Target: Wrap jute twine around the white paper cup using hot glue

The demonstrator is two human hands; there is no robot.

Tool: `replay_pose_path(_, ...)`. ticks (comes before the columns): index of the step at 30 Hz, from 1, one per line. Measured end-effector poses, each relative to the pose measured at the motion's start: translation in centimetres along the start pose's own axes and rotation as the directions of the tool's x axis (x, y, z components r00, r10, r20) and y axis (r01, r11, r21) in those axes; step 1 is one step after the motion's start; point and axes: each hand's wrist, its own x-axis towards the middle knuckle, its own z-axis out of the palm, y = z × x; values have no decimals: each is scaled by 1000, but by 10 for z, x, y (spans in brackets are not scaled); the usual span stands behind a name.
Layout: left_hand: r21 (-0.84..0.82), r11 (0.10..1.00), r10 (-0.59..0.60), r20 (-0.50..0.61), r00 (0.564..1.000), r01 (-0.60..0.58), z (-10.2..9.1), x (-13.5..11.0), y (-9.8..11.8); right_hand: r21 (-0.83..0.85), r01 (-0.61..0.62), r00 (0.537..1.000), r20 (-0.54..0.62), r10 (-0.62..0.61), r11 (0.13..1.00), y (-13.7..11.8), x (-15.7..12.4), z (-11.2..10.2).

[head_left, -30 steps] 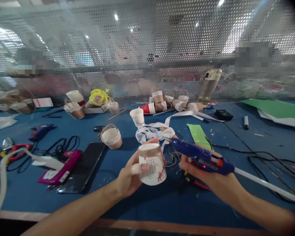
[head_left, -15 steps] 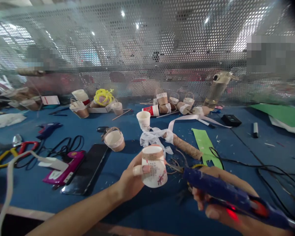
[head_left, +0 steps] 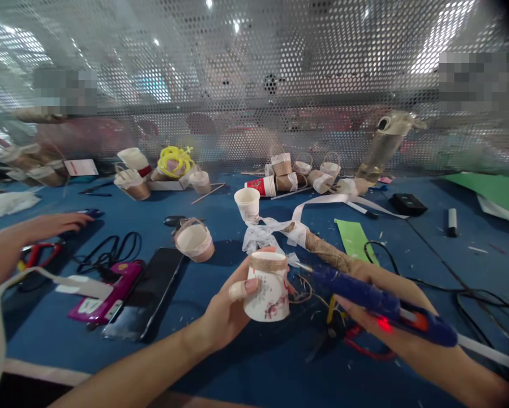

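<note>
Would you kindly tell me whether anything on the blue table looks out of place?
The red paper cups lie sideways near the mesh screen, rather than standing upright; small scraps also litter the table.

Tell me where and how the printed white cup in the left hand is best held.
Probably grip the printed white cup by its side wall below the twine band, from the left, as the left hand does: the round body suits a wrapping grip, and the glue gun points in from the right.
</note>
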Motion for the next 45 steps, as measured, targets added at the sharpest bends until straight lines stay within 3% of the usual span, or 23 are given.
replay_pose_path(4, 46, 999, 7, -16, 1000, -6, 3, 0, 1, -101, 122, 988, 104, -111, 987, 5, -1, 9)
replay_pose_path(8, 102, 995, -17, -51, 999, 22, -1, 0, -2, -125, 137, 990, 52, -132, 983, 11, -6, 13)
replay_pose_path(19, 310, 951, 18, -53, 998, -1, -13, -1, -9, -247, 225, 974, 61, -217, 942, 19, -10, 9)
replay_pose_path(33, 433, 901, 41, -33, 999, -22, -17, -3, -11, -248, 196, 980, 78, -183, 949, 22, -11, 9)
replay_pose_path(45, 515, 856, 77, -53, 996, -39, -15, -1, -9, -303, 234, 968, -22, -252, 924, 23, -12, 17)
